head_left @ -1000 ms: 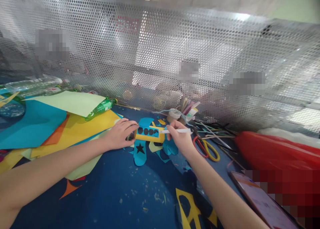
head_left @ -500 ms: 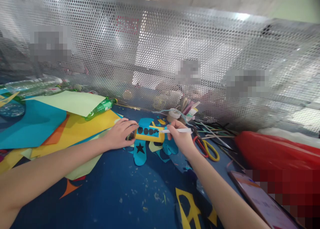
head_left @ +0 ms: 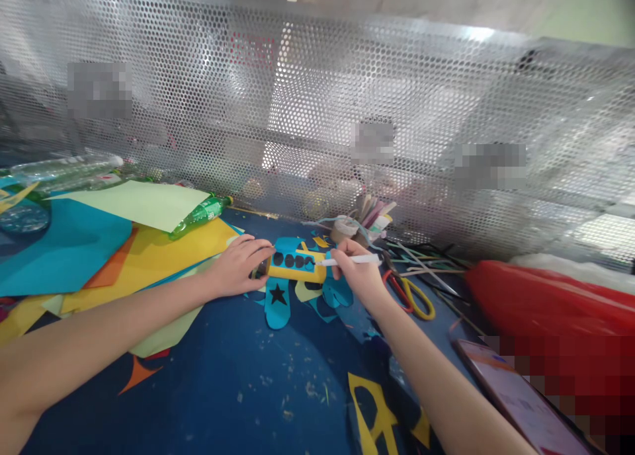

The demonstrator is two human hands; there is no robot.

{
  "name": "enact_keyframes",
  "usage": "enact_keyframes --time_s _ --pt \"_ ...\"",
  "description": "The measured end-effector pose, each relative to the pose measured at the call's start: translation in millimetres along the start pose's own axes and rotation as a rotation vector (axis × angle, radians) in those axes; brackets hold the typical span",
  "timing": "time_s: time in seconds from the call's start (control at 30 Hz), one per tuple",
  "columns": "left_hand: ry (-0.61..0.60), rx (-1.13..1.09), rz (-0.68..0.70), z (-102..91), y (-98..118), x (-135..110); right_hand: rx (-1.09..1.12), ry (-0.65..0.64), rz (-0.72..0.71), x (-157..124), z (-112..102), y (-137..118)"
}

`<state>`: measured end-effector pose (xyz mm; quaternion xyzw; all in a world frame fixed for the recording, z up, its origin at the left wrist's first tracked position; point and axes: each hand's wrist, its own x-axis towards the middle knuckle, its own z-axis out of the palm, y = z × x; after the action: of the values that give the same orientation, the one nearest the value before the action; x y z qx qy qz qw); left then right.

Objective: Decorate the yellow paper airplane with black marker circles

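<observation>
A yellow paper-wrapped tube [head_left: 297, 275] lies on its side, a blue strip with several black circles along it and blue wing-like pieces at its sides. The near wing [head_left: 278, 313] bears a black star. My left hand [head_left: 245, 266] is closed around the tube's left end, where a dark, see-through part shows. In my right hand [head_left: 354, 266] is a white marker [head_left: 342, 260], its tip at the rightmost circle, which is partly black. Blue rounded pieces [head_left: 338, 292] show below my right hand, partly hidden by it.
Red-and-yellow scissors [head_left: 419, 299] lie right of my right hand. Coloured paper sheets [head_left: 188, 251] and a green bottle [head_left: 201, 215] are at left. Beyond stand a cup [head_left: 344, 227] and a perforated metal screen [head_left: 198, 98]. A phone [head_left: 510, 392] and red bag [head_left: 536, 303] are at right.
The rightmost circle looks slightly more filled with black, and the marker tip has shifted very little. Both hands keep their places.
</observation>
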<state>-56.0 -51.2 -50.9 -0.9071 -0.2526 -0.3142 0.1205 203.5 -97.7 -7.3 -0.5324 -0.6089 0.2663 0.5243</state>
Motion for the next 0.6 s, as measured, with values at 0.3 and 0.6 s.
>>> enact_keyframes --time_s 0.3,0.6 --pt "0.003 -0.009 0.002 0.9 -0.7 -1.3 -0.006 -0.004 -0.006 1.2 -0.3 2.8" --pt "-0.014 -0.013 -0.015 -0.8 0.6 -0.6 0.009 -0.012 -0.031 0.0 0.3 2.4"
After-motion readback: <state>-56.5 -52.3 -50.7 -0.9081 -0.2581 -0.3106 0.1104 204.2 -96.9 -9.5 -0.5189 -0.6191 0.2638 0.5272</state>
